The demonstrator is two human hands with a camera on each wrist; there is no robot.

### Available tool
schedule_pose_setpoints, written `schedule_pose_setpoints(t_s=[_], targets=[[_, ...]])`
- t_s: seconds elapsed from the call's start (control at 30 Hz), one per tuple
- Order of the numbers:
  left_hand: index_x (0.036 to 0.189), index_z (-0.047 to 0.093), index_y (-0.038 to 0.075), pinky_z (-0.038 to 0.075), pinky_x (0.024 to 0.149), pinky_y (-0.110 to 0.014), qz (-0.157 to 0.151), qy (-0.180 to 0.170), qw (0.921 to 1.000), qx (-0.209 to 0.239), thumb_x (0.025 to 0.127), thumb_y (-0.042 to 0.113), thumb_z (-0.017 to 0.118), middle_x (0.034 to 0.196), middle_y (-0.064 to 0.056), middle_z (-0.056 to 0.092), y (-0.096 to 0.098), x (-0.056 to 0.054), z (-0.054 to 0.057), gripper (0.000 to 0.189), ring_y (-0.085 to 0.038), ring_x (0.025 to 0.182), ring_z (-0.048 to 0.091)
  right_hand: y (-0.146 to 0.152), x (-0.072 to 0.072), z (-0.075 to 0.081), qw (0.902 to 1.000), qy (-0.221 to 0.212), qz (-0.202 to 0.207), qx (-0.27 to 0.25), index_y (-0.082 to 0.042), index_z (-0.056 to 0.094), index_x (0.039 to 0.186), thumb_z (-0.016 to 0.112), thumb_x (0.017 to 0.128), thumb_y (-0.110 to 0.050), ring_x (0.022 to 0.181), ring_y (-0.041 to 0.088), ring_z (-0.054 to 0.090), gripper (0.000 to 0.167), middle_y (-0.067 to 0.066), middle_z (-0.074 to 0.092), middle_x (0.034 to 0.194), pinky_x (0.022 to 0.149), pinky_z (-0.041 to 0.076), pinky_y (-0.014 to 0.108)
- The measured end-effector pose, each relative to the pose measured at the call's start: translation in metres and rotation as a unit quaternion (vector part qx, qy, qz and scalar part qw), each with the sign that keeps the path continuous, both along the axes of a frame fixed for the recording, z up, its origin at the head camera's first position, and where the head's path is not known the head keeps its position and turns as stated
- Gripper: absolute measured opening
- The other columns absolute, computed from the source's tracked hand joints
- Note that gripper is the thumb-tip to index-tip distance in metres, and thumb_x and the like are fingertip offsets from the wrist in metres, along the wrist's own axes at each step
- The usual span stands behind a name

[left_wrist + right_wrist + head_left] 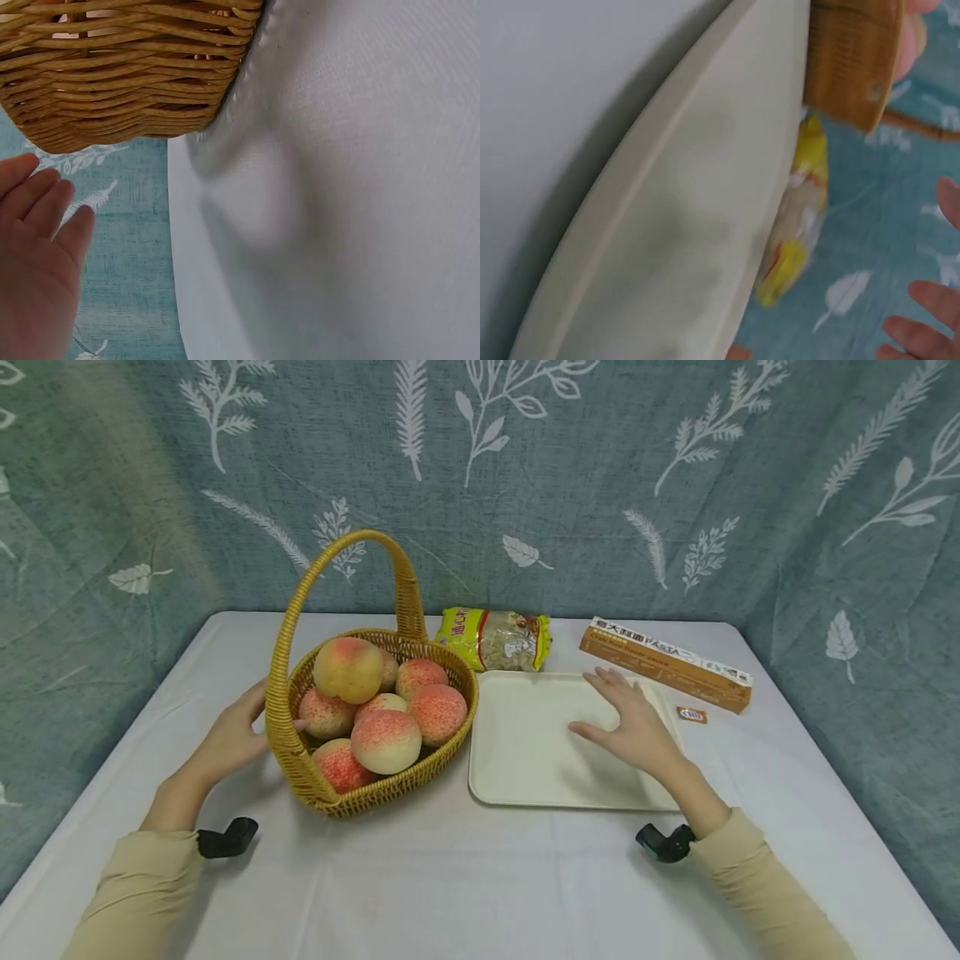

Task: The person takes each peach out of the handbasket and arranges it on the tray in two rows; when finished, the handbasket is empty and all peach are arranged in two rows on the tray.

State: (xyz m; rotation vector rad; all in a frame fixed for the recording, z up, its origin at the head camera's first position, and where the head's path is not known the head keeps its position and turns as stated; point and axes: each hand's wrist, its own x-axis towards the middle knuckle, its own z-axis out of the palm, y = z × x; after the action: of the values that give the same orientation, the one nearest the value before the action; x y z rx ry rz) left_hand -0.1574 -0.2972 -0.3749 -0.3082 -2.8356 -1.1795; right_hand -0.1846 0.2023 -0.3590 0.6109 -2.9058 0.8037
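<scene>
A wicker basket with a tall arched handle stands left of centre, holding several red-and-yellow peaches. My left hand is beside the basket's left side, partly behind the handle's base. In the left wrist view its fingers look straight, close to the woven wall; whether they touch it I cannot tell. Over the right part of a cream tray hovers my right hand, fingers spread, holding nothing. The right wrist view shows only some of its fingertips at the edge.
Behind the tray lies a yellow bag of dry pasta. An orange-brown pasta box sits at the back right, with a small orange packet in front of it. A patterned green cloth hangs behind the white table.
</scene>
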Motion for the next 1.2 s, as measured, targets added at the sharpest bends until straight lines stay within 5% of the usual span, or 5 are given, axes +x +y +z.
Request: schedule_pose_setpoints(t_s=[0.23,0.53,1.0,1.2], targets=[[0.147,0.033,-0.004,0.03,0.104,-0.071,0.003,-0.03,0.9986,0.044,0.088,0.023,0.071,0.147,-0.033,0.034,0.003,-0.004,-0.003,0.076,-0.055,0.134,0.029,-0.059,0.01,0.01,0.9854,-0.004,0.117,-0.124,-0.005,0.047,0.144,0.078,0.083,-0.021,0.135,0.034,0.041,0.069,0.015,0.045,0.147,0.11,0.037,0.055],[0.151,0.024,-0.006,0.035,0.105,-0.066,0.009,-0.063,0.9967,0.05,0.087,0.022,0.072,0.146,-0.035,0.033,0.009,-0.012,-0.004,0.084,-0.055,0.13,0.037,-0.118,0.014,0.019,0.9599,-0.053,0.247,-0.121,-0.001,0.045,0.144,0.077,0.084,-0.021,0.131,0.029,0.048,0.071,0.015,0.05,0.143,0.108,0.043,0.042],[0.146,0.03,-0.01,0.038,0.105,-0.063,0.011,-0.049,0.9985,0.023,0.085,0.022,0.072,0.14,-0.038,0.039,0.005,-0.007,0.004,0.08,-0.055,0.127,0.04,-0.18,0.012,0.016,0.953,-0.037,0.29,-0.081,-0.004,0.049,0.142,0.077,0.083,-0.025,0.135,0.024,0.042,0.068,0.01,0.05,0.143,0.109,0.041,0.032],[0.146,0.032,-0.006,0.039,0.1,-0.068,0.017,-0.058,0.998,0.018,0.086,0.026,0.072,0.138,-0.035,0.043,0.003,-0.003,0.008,0.078,-0.053,0.123,0.045,-0.193,0.013,0.019,0.9597,-0.035,0.275,-0.048,-0.008,0.049,0.143,0.081,0.08,-0.027,0.134,0.02,0.044,0.073,0.006,0.05,0.143,0.107,0.043,0.033]])
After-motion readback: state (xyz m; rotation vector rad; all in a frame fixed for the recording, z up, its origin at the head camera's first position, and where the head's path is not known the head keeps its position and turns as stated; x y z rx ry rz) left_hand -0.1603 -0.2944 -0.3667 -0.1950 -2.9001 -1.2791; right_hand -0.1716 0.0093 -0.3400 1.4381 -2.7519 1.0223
